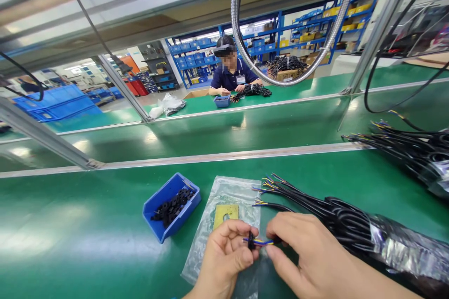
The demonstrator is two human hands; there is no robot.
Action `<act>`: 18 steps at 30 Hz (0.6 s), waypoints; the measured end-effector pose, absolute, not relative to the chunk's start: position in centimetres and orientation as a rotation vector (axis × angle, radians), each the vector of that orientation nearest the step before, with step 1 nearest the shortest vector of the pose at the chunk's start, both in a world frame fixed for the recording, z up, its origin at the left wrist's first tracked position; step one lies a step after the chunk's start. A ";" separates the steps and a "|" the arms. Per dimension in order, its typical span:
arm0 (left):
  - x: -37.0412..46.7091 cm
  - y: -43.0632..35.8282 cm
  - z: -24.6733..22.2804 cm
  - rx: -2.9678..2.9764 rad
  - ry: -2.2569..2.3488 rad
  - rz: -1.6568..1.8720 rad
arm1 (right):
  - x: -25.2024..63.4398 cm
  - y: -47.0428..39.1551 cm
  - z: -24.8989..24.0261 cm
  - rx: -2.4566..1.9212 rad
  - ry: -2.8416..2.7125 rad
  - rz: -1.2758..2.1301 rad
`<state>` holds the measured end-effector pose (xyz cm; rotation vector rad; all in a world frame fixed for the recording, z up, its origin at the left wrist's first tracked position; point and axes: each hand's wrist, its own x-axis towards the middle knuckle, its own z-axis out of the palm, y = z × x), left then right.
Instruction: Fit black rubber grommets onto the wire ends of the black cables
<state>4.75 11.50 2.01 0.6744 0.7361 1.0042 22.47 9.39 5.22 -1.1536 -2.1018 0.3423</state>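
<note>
Coloured wires (263, 243) run through a small black part (250, 241) over the bench (105, 210).
The left hand (229, 248) pinches the part, the right hand (307, 245) the black cable (277, 240); a clear bag (203, 245) lies beneath, left of it a blue bin (184, 216).

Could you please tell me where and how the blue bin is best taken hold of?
Probably pinch the blue bin by the rim of its long right wall, coming from the right and above: that wall faces the left hand, and its thin edge stands proud of the black parts inside. That hand should first release the small black part.
</note>
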 end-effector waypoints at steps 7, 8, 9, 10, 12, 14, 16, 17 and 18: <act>5.9 11.2 0.2 0.684 0.726 0.927 | 23.6 8.4 3.6 -1.176 -2.262 0.062; 6.0 11.2 -0.1 0.672 0.722 0.923 | 23.9 8.2 3.4 -1.184 -2.258 -0.018; 6.1 11.1 -0.4 0.661 0.717 0.915 | 24.2 8.1 3.3 -1.183 -2.249 -0.102; 6.3 11.1 -0.7 0.660 0.714 0.911 | 24.4 8.0 3.1 -1.169 -2.228 -0.191; 6.5 11.1 -1.5 0.687 0.707 0.938 | 24.9 7.9 2.8 -1.115 -2.187 -0.346; 6.7 11.1 -2.3 0.715 0.701 0.956 | 25.0 7.8 2.6 -1.061 -2.198 -0.453; 6.8 11.0 -2.8 0.709 0.684 0.934 | 24.8 7.8 2.3 -1.018 -2.224 -0.533; 6.8 10.9 -3.0 0.704 0.658 0.919 | 24.6 7.8 2.2 -1.011 -2.232 -0.556; 6.7 10.9 -3.1 0.707 0.618 0.910 | 24.5 7.8 2.1 -1.009 -2.230 -0.576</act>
